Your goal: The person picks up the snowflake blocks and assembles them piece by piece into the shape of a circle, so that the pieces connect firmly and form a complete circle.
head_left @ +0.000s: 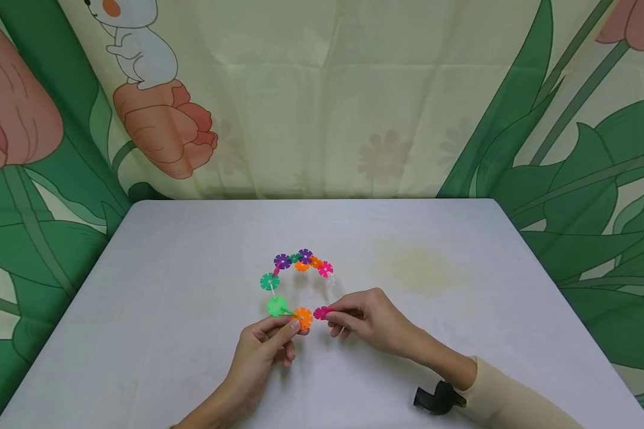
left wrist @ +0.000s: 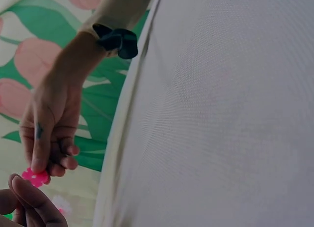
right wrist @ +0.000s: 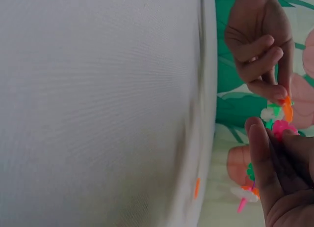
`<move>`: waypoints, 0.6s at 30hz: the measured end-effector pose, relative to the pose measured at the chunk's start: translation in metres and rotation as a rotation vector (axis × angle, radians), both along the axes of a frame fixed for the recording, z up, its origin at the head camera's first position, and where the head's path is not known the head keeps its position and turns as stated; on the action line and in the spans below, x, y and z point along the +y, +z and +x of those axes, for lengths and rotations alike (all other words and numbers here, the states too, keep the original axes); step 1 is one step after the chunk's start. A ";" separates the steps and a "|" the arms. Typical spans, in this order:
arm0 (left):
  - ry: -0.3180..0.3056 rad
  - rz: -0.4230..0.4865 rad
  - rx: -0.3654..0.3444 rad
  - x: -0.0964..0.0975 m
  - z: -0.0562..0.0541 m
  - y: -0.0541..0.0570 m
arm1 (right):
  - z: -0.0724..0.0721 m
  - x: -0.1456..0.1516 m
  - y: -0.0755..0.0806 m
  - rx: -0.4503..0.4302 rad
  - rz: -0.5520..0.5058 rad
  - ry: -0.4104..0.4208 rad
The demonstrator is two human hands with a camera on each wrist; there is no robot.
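A chain of flower-shaped plastic interlocking discs curves in an almost round loop above the table, with purple discs (head_left: 282, 261) at its far side and a green disc (head_left: 276, 306) near the left hand. My left hand (head_left: 260, 354) pinches an orange disc (head_left: 303, 317) at the chain's near end between thumb and fingers. Facing it, my right hand (head_left: 381, 322) pinches a pink disc (head_left: 322, 313) by its edge. A narrow gap separates the two discs in the head view. In the right wrist view, the orange disc (right wrist: 288, 109) stands edge-on close to the pink disc (right wrist: 282, 128).
A white-covered table (head_left: 139, 310) extends under both hands, with a faint yellowish stain (head_left: 421, 265) right of the loop. Behind it hangs a printed curtain (head_left: 322, 107) with tulips and leaves. A black strap (head_left: 440, 398) sits at the right wrist beside a beige sleeve (head_left: 515, 396).
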State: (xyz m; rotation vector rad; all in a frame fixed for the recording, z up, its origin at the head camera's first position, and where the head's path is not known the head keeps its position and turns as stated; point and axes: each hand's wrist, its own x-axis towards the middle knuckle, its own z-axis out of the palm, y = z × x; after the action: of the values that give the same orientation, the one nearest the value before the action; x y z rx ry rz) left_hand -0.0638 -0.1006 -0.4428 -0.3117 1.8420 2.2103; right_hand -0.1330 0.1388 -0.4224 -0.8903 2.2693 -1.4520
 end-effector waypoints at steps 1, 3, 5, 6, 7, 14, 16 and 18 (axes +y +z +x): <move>0.000 0.000 -0.003 0.000 0.000 0.000 | 0.001 -0.001 0.000 0.036 -0.004 0.013; -0.003 -0.003 -0.011 0.000 0.001 0.000 | 0.003 -0.002 -0.001 0.105 -0.009 0.033; -0.006 -0.004 -0.017 0.000 0.001 0.000 | 0.004 -0.002 -0.001 0.157 -0.013 0.047; -0.008 -0.003 -0.018 0.000 0.002 0.000 | 0.004 -0.002 -0.002 0.182 -0.013 0.053; -0.010 -0.003 -0.019 0.000 0.002 0.000 | 0.005 -0.002 -0.002 0.210 -0.012 0.056; -0.021 0.002 -0.006 0.000 0.003 -0.001 | 0.006 -0.003 -0.004 0.411 -0.013 0.063; -0.023 0.006 -0.005 0.000 0.003 -0.001 | 0.006 -0.004 -0.005 0.469 -0.021 0.066; -0.024 0.008 -0.005 0.000 0.003 -0.001 | 0.006 -0.004 -0.005 0.508 -0.019 0.065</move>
State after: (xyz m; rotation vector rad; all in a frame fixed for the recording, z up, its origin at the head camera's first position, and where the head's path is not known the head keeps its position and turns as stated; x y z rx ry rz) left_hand -0.0611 -0.1004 -0.4442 -0.2919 1.8241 2.1985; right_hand -0.1268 0.1350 -0.4275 -1.4633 2.5385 -1.3335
